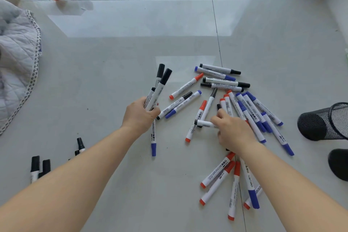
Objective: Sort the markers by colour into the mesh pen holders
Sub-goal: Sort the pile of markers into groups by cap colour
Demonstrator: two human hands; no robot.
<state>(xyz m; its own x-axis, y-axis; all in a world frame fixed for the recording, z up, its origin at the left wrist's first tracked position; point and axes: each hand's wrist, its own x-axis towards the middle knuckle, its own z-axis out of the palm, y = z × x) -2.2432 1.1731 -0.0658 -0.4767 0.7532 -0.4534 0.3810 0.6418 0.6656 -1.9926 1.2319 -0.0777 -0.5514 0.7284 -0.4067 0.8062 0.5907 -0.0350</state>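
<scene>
Markers, whiteboard type, black, blue and red caps, on tiled floor (116, 58). Near left edge: loose black markers (35, 167) lying flat. Left hand (140, 114) grips a bundle of black markers (160, 84), caps up. Just beneath it, one blue marker (153, 141) on the floor. Centre to right: scattered pile of markers (222, 84); right hand (231, 130) pinches one black marker (204, 123) within it. Right edge: mesh pen holder (323, 120) tipped on its side.
</scene>
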